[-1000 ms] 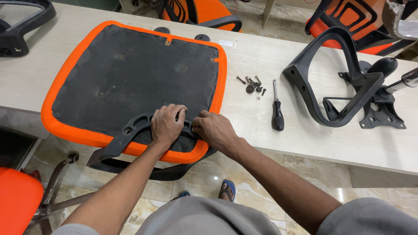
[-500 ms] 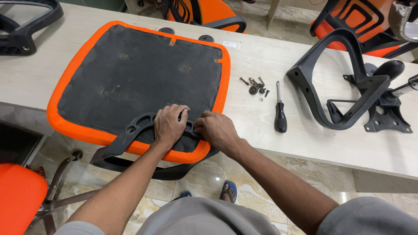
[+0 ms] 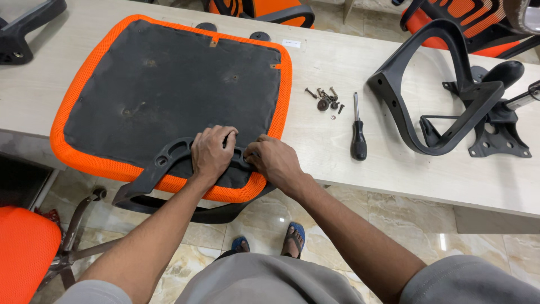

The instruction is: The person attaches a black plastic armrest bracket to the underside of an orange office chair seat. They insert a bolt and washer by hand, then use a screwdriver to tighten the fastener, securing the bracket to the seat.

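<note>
An upturned chair seat (image 3: 169,95), black beneath and rimmed in orange mesh, lies on a pale worktable (image 3: 360,174), its near edge overhanging. The left hand (image 3: 211,153) curls its fingers over a black plastic armrest bracket (image 3: 163,166) set against that near edge; the right hand (image 3: 275,160) pinches the same bracket just beside it (what its fingertips hold cannot be told). A black-handled screwdriver (image 3: 358,135) and loose screws (image 3: 326,100) lie nearby, with another black armrest frame (image 3: 444,95) farther right.
</note>
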